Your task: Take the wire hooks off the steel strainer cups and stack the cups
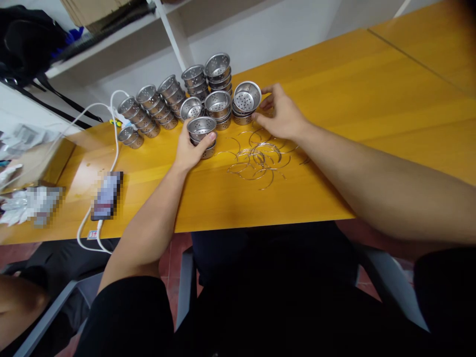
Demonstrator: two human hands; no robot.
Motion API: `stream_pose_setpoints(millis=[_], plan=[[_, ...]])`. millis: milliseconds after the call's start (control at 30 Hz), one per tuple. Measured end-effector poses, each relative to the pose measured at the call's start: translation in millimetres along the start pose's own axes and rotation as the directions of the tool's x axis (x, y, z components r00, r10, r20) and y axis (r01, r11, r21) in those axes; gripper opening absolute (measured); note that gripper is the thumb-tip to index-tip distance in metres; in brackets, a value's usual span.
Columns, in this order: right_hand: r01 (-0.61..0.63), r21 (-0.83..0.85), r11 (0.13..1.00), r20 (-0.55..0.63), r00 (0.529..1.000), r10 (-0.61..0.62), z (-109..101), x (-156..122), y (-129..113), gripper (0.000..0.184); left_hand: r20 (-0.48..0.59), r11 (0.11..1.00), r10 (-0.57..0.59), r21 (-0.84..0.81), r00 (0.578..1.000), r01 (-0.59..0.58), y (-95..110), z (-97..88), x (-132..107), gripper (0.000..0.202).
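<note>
My left hand [189,148] is closed around a short stack of perforated metal cups [202,130], its thumb across the front side. The fingers on the stack's far left are partly hidden. Beside another stack, whose tilted top cup [247,98] shows its holed bottom, my right hand [279,111] has thumb and fingers apart. Its fingertips are at the cup's right edge; whether they touch it I cannot tell. Between the hands and nearer to me lies a loose tangle of thin curved metal wires [258,158].
More stacks of cups [148,99] stand in rows toward the wall. A phone [107,196] with a white cable [116,148] lies at the left. A cardboard box [52,161] and plastic bags [31,203] are farther left. Another person's arm [18,307] shows at lower left.
</note>
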State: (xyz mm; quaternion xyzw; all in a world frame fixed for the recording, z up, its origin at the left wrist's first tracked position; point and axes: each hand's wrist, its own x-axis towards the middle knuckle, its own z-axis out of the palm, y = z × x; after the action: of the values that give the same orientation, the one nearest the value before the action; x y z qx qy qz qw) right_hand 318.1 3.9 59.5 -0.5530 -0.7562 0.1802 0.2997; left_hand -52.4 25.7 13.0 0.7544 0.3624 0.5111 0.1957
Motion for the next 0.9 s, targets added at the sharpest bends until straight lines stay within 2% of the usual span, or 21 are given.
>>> stream_pose_setpoints(millis=[200,400,533,600,700,767,833,900], plan=[[-0.072,0.101,0.992,-0.148,0.985,0.087,-8.2,-5.0,-11.2,0.074,0.036,0.997,-0.075,-0.017,0.997,0.075,-5.1,11.1,-3.8,0.112],[-0.044,0.045,0.998,-0.181,0.982,0.051,-17.0,-5.8,-2.8,0.064,0.067,0.995,-0.088,-0.042,0.994,0.091,-8.1,7.1,-2.6,0.11],[-0.074,0.081,0.994,-0.213,0.973,0.089,-20.2,-2.7,-2.7,0.067,0.114,0.996,-0.074,-0.044,0.991,0.079,-13.3,3.0,-2.8,0.109],[-0.11,0.055,0.992,-0.228,0.966,0.12,-27.0,-3.5,-10.4,0.058,0.12,0.997,-0.063,-0.042,0.991,0.069,-13.9,2.0,-2.8,0.108],[-0.144,-0.074,0.987,-0.153,0.979,0.132,-47.1,-9.7,-29.3,0.027,0.095,0.996,-0.061,-0.052,0.994,0.066,-10.4,1.7,-1.9,0.109],[-0.123,-0.191,0.974,-0.08,0.991,0.11,-63.1,-15.5,-41.4,0.026,0.077,0.995,-0.072,-0.061,0.994,0.076,-5.5,1.8,-0.8,0.11],[-0.023,-0.292,0.956,0.034,0.999,0.035,-75.5,-20.0,-47.6,0.027,0.077,0.994,-0.079,-0.066,0.994,0.084,0.4,1.4,0.5,0.11],[0.133,-0.309,0.942,0.237,0.97,-0.06,-80.4,-21.8,-45.7,0.022,0.09,0.995,-0.076,-0.064,0.993,0.082,6.7,0.3,1.6,0.108]])
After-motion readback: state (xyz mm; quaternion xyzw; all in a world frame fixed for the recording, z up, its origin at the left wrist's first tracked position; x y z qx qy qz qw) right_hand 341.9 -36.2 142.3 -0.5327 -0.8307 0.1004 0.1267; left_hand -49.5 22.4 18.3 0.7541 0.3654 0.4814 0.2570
